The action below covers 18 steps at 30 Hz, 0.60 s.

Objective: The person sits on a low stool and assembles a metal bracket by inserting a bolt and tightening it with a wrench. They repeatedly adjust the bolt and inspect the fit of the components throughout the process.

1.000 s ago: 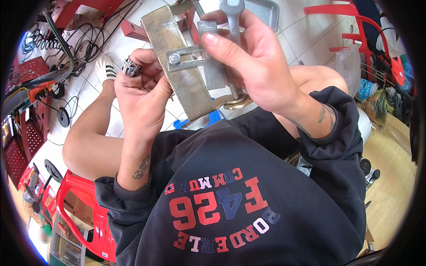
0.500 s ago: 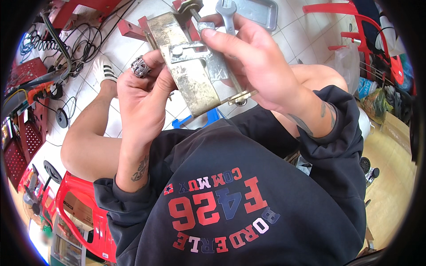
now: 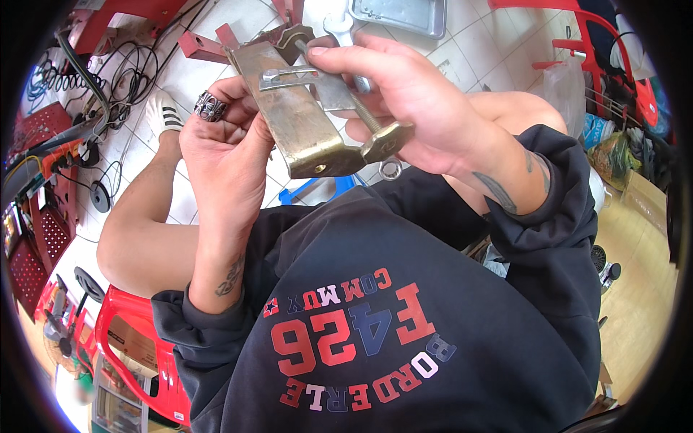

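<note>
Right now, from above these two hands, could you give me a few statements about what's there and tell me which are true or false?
1. The left hand grips a metal bracket. True.
2. The right hand is empty. False: the right hand holds a wrench.
3. The ring is on the right hand. False: the ring is on the left hand.
4. The tray beyond the hands is grey. True.
5. The white shoe has dark stripes. True.
</note>
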Tool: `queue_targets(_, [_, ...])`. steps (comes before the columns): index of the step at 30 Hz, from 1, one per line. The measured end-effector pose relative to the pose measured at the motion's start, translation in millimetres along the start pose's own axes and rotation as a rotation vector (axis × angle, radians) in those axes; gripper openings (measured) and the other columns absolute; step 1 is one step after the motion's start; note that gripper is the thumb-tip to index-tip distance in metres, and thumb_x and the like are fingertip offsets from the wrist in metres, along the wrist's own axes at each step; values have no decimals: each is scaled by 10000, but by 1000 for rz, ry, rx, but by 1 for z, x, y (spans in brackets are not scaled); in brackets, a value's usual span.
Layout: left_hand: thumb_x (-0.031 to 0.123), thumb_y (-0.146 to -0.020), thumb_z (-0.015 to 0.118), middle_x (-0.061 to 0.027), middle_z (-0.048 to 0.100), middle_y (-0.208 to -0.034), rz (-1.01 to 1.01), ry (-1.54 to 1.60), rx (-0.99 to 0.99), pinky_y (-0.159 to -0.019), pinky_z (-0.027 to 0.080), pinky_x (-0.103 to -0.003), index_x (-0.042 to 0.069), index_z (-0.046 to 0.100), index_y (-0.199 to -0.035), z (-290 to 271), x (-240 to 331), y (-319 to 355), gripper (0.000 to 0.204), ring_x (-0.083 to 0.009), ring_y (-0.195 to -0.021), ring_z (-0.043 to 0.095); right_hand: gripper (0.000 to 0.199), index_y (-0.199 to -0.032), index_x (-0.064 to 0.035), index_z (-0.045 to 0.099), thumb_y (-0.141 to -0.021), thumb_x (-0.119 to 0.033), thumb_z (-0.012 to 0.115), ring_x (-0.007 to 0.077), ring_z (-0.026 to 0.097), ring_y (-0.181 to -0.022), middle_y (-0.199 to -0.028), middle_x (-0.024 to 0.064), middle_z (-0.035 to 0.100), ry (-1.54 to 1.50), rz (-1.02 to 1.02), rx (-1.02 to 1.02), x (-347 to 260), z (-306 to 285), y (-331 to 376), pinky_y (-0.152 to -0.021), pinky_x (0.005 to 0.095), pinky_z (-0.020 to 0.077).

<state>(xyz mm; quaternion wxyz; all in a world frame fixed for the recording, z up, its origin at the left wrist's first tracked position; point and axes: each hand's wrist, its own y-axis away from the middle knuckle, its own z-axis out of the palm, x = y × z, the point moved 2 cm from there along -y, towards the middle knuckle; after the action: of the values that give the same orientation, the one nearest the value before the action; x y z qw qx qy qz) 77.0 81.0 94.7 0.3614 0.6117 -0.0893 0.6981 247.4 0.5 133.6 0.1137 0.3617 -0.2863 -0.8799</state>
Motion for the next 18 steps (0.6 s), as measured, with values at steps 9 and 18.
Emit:
queue_targets(9, [144,-980,500,-199,667,-1059,-164,510,-48,-783,596,-336,-37,357,-1351,11,7,0,436,-252,-898,712,252,-1124,31,519,-972,-164,563,169,691,-761,-937,121,668,17,-126,46,-3,-2,0,-662,285,575])
queue_targets(18, [51,-946,623,-133,660,-1091,-20,160,-160,-767,574,-284,-40,329,-1368,23,16,5,523,-162,-889,678,308,-1237,10,398,-974,-22,554,103,582,-974,-1097,84,584,186,-533,-51,12,6,-10,-836,252,489])
